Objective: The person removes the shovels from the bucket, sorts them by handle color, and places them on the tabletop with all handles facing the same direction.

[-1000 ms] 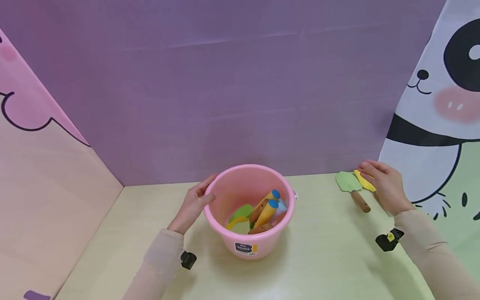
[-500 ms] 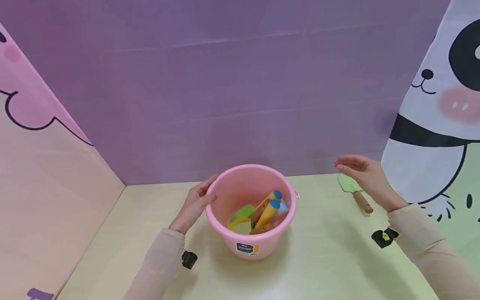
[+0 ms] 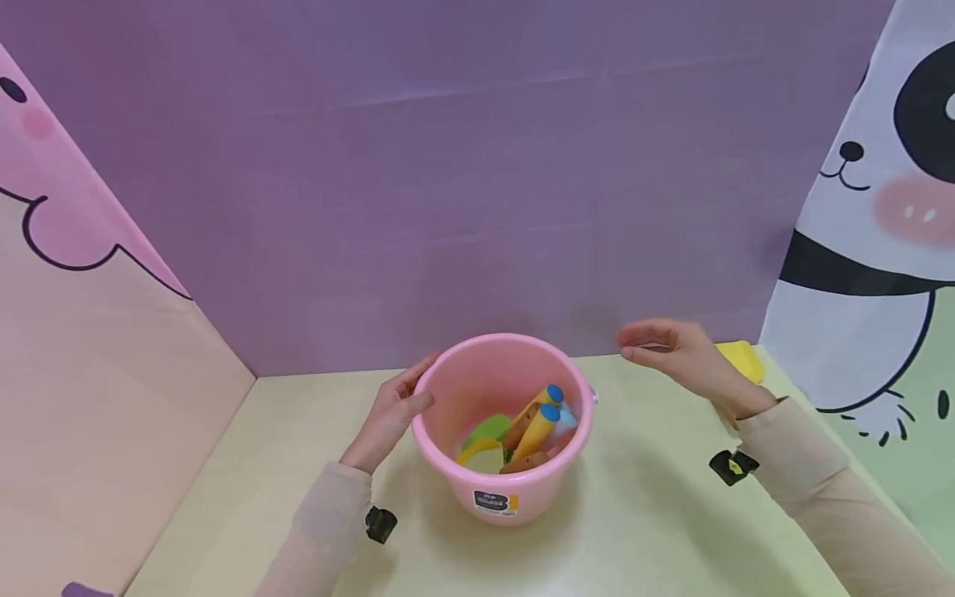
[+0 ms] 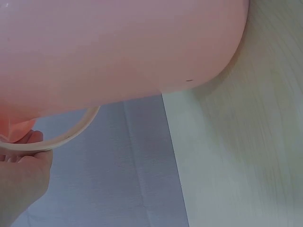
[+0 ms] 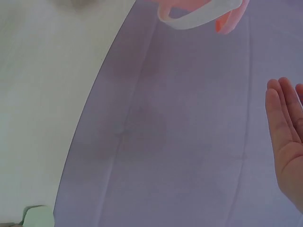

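Observation:
In the head view a pink bucket [image 3: 515,489] stands on the table with several toy tools inside, among them yellow handles [image 3: 539,427] with blue ends and brown handles. My left hand [image 3: 384,423] grips its left rim, thumb on the inside. The left wrist view shows the bucket's pale carrying handle [image 4: 78,130] by that hand. My right hand [image 3: 675,356] hovers right of the bucket, apart from it, fingers nearly straight and nothing visible in them. Behind its wrist lies a yellow shovel [image 3: 742,361]; in the right wrist view a bit of the green shovel [image 5: 38,216] shows.
A purple wall covering [image 3: 477,166] rises behind the table [image 3: 612,531]. A panda-printed panel [image 3: 850,348] borders the right side, a pink and cream panel [image 3: 112,373] the left.
My right hand has moved left from above the shovels towards the bucket. The yellow shovel shows again past the wrist, while the green one is now hidden in the head view. My left hand stays put.

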